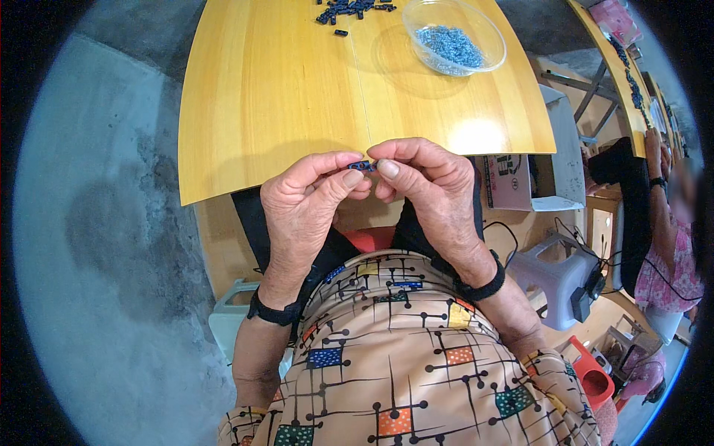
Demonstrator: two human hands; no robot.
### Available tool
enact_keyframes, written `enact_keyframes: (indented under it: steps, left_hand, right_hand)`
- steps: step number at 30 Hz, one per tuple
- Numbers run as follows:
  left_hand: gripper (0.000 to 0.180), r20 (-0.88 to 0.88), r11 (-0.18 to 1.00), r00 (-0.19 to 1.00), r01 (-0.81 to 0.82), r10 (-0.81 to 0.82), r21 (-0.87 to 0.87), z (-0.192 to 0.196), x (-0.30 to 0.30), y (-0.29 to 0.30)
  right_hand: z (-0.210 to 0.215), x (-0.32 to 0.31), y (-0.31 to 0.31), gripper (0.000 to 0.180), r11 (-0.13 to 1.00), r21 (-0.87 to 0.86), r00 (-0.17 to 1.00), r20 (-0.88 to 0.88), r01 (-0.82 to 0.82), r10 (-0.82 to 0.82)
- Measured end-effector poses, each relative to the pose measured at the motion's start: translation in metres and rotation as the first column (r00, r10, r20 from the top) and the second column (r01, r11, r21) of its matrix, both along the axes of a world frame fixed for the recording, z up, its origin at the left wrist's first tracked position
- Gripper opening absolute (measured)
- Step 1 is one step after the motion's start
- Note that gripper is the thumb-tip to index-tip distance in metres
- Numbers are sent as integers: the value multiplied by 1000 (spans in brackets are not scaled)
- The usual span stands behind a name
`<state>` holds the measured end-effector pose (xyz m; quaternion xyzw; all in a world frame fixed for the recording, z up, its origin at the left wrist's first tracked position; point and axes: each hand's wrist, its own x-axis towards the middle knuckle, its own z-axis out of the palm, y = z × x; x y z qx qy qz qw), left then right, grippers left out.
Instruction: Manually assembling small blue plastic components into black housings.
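Between my hands, just over the table's near edge, is a small dark blue-black block with holes [361,166]. My left hand [309,189] pinches it between thumb and fingers. My right hand [428,182] is closed in a pinch at the block's right end; whatever sits in its fingertips is too small to make out. At the far side of the yellow table [275,97] lies a pile of similar dark blocks [348,9], with a single dark block [341,33] apart from it. A clear round bowl [497,56] holds many small bluish, shiny pieces [451,46].
Under the table's right side stands an open cardboard box [513,182]. A pale plastic stool [554,275] and black cables [587,249] are to my right. Farther right, another person [666,245] sits at a second table [617,74] with dark pieces on it.
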<state>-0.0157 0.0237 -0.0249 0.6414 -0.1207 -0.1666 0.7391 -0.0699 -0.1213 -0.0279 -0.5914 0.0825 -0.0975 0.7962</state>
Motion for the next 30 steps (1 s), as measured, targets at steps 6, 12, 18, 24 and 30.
enact_keyframes:
  steps: [6,12,18,24,30]
  left_hand:
    - [13,90,999,996,-31,28,31,-4,-2,-2]
    - [13,148,999,988,-46,41,28,-6,1,-4]
    - [15,112,992,991,-78,67,101,0,8,-3]
    - [15,82,989,993,-91,81,119,0,33,-13]
    - [14,7,992,998,-60,60,108,-5,50,-26]
  right_hand:
    - [-1,0,-2,17,994,106,1000,-26,7,-4]
    - [-3,2,-3,17,995,95,999,-34,10,-7]
    - [0,10,-14,13,985,-154,995,-56,72,-82]
    - [-2,58,-44,10,594,-775,972,230,215,-51]
    - [-22,88,-57,5,336,-912,972,216,234,-92]
